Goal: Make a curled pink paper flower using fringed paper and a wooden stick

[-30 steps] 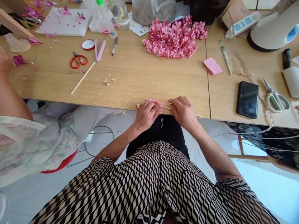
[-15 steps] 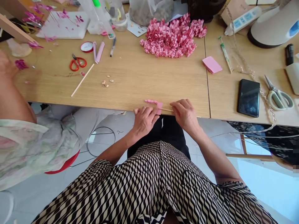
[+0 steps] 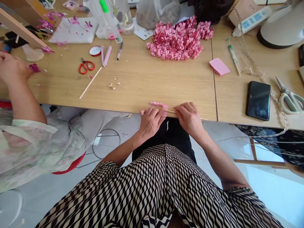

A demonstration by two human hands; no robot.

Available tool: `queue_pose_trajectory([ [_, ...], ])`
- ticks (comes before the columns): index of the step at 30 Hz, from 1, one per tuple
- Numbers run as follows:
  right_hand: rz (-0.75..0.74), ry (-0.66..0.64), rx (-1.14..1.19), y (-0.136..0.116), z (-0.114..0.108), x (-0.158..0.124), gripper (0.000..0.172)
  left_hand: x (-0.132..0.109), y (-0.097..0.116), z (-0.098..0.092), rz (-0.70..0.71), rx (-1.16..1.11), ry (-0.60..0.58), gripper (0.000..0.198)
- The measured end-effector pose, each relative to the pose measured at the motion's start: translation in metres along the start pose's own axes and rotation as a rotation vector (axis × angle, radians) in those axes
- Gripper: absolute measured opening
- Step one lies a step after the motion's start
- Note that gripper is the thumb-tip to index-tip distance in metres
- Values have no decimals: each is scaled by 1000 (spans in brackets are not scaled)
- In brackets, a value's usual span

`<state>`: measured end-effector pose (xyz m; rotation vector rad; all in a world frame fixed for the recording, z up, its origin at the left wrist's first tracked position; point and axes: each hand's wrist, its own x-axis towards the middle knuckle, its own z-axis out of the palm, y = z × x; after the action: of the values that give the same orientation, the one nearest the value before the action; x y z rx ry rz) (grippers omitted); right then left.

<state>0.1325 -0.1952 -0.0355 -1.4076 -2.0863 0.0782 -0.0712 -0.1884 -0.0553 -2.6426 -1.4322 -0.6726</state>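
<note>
Moved since the last entry?

Head view, turned slightly to the person's left; co-worker's hand [image 3: 13, 68] sits further over the wooden table [image 3: 123, 110], beside a magenta paper scrap [image 3: 34, 67].

Item between the hands?

One thin wooden stick [image 3: 172, 110], lying along the table's front edge, long axis sideways. One pink paper strip [image 3: 156, 104] coiled at the end pointing to the person's left, a pink tab [image 3: 165, 108] beside it.

Nearer hand?

Left hand [image 3: 150, 123], curled over the tab; firmness of hold, cannot tell. Right hand [image 3: 188, 117], nearly closed, pinching the stick.
</note>
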Motion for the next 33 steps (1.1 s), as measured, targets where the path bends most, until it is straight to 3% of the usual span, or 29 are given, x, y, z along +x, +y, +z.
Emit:
queue_pose_trajectory([
  [6,-36,-71,-9,0,2,2,26,1,3,2,-17,44,39,41],
  [14,-41,-197,6,3,5,11,24,-3,6,1,-63,11,7,46],
  [24,-66,-204,20,7,4,14,25,3,21,3,-161,-4,-33,46],
  [28,-20,-138,97,10,5,19,28,8,22,8,-152,25,23,42],
  [33,29,-50,152,11,9,15,28,3,24,5,-166,35,-17,47],
])
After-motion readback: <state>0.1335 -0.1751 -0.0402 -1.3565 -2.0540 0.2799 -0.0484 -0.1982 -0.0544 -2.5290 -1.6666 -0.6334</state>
